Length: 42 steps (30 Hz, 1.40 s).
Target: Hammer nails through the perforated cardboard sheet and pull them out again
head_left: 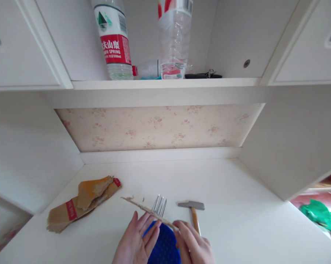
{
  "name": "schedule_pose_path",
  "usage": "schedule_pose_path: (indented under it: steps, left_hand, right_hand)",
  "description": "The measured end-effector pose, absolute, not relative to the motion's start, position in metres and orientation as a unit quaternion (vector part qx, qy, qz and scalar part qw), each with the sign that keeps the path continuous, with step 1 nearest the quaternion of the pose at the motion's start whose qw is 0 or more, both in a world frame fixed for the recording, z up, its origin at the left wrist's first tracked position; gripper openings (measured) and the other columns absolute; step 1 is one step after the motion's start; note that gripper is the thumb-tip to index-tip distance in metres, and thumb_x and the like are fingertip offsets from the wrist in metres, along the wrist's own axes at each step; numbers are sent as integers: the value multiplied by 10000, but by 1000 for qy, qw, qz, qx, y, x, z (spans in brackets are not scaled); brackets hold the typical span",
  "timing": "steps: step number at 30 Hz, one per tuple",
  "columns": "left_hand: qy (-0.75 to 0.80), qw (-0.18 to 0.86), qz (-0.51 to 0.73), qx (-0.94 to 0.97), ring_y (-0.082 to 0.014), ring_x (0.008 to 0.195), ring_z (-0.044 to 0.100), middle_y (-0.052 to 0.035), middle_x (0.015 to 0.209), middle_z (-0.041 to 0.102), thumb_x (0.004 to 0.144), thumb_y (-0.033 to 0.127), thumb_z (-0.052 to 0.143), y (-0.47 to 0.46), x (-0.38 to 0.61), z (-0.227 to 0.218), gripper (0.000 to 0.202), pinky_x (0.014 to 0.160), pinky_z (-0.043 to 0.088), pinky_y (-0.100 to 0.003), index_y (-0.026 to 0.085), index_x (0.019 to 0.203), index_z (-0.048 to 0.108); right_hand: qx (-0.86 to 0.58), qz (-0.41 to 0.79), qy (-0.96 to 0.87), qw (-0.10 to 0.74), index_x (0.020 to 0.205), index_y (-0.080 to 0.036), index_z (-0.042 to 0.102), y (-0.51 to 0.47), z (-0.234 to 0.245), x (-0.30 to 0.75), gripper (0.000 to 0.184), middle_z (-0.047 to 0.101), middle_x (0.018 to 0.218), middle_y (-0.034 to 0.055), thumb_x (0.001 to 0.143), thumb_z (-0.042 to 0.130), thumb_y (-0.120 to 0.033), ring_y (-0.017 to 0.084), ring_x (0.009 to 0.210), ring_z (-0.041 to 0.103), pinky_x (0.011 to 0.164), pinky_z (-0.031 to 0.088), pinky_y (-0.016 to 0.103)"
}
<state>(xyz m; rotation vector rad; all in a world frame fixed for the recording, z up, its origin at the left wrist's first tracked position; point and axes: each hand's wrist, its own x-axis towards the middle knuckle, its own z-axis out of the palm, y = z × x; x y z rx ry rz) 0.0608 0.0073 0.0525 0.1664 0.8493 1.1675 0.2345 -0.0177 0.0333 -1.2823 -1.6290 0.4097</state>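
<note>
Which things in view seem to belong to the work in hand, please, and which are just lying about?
Likely in the work:
thin strip, held by the right hand, left hand alongside
possibly the blue dotted item beneath

Apparently lying about:
fork
hammer
torn cardboard
Nongfu Spring bottle, clear bottle on the shelf
green plastic

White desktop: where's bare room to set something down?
Widest: right of the hammer, toward the right side panel. Also between hammer and back ledge, and front-left between torn cardboard and left hand. Crowded: front centre, where both hands, thin strip, fork and blue item bunch up.
</note>
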Motion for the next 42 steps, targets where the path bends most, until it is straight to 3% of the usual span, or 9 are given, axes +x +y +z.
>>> schedule_pose_path:
  steps: [2,5,8,15,20,23,27,33,42]
  left_hand:
    - [330,794,504,82,-305,1202,585,-166,1233,662,877,430,629,8,47,57,440,1044,450,-413,79,1141,660]
    - [286,833,467,74,-354,1215,564,-174,1151,702,829,563,626,7,27,63,565,1044,437,-445,76,1109,687]
    - [325,822,463,73,-354,1132,627,-155,1092,730,865,471,624,5,17,61,521,990,483,-453,91,1221,640]
    - [404,781,476,25,-292,799,749,-143,862,773,869,199,615,8,10,45,455,746,603,-360,18,1282,553]
    - [406,786,466,18,-307,834,743,-147,922,769,852,215,635,10,0,31,443,768,598,-390,56,1262,584]
    - [392,792,466,44,-338,977,705,-157,984,758,807,245,699,9,-3,21,388,869,560,-425,65,1149,659]
    - [385,768,498,114,-351,1073,662,-153,983,759,707,301,809,5,-4,18,366,943,514,-418,79,984,720]
    - [391,749,520,127,-345,1020,685,-143,915,768,667,349,847,-3,9,29,391,913,518,-419,98,943,730]
    - [400,730,541,117,-316,912,718,-125,821,770,627,357,876,-7,27,24,351,826,540,-371,106,828,734]
  right_hand:
    - [-509,101,-728,447,1184,-349,603,-18,32,232,337,766,1061,58,933,439,-195,208,763,748,600,576,265]
    - [-492,27,-796,352,1242,-283,593,-19,29,227,432,744,1139,115,913,368,-113,222,734,752,604,603,305]
    - [-445,19,-844,298,1273,-232,586,-19,31,220,440,720,1194,153,893,421,-85,221,806,757,624,614,286]
    - [-490,246,-745,380,1166,-303,642,-17,57,194,285,746,1088,53,940,480,-241,162,926,720,788,568,215]
    - [-546,317,-683,367,1070,-237,656,-5,69,176,276,700,931,44,948,456,-383,158,730,657,679,525,260]
    - [-571,317,-676,341,1111,-260,647,5,72,166,274,664,958,21,923,505,-400,145,656,595,623,494,277]
    - [-562,314,-687,338,1082,-267,676,13,74,155,238,656,996,27,921,523,-354,155,743,615,651,485,270]
    - [-542,275,-704,367,927,-232,713,13,68,153,301,682,939,51,972,437,-344,171,816,649,751,488,288]
    - [-524,89,-768,358,839,-188,694,6,54,167,244,711,812,75,956,488,-245,181,749,650,706,507,304]
